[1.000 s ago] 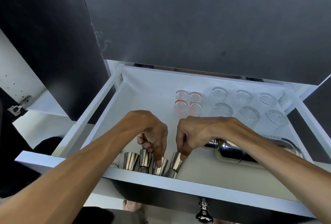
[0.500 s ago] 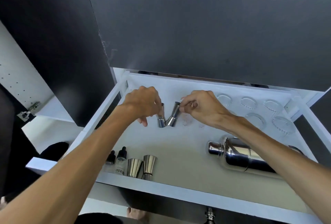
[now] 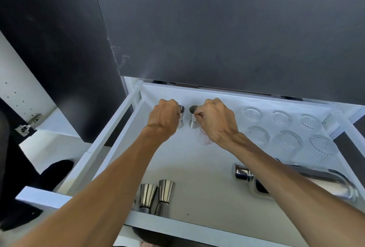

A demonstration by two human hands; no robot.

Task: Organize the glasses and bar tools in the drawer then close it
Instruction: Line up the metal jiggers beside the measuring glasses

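The white drawer (image 3: 110,140) is pulled out below a dark cabinet front. At its far left, my left hand (image 3: 163,118) is shut on a steel jigger (image 3: 180,115) and my right hand (image 3: 216,120) is shut on a second steel jigger (image 3: 193,116); both stand upright, side by side, near the back wall. A red-marked shot glass (image 3: 205,138) shows under my right hand. Several clear tumblers (image 3: 286,134) stand in rows at the back right. Two more jiggers (image 3: 156,197) stand at the front edge. A steel shaker (image 3: 296,182) lies on its side at the right.
The drawer's front panel (image 3: 197,229) runs along the bottom of the view. An open dark cabinet door (image 3: 49,29) hangs at the left, with a white shelf and hinge (image 3: 27,124) beside it. Bare drawer floor (image 3: 197,177) lies between the jiggers and the shaker.
Both hands lifted a jigger each from the front edge and carried them to the drawer's back left, where they now stand upright. Small dropper bottles at the front left are now hidden by my arm.
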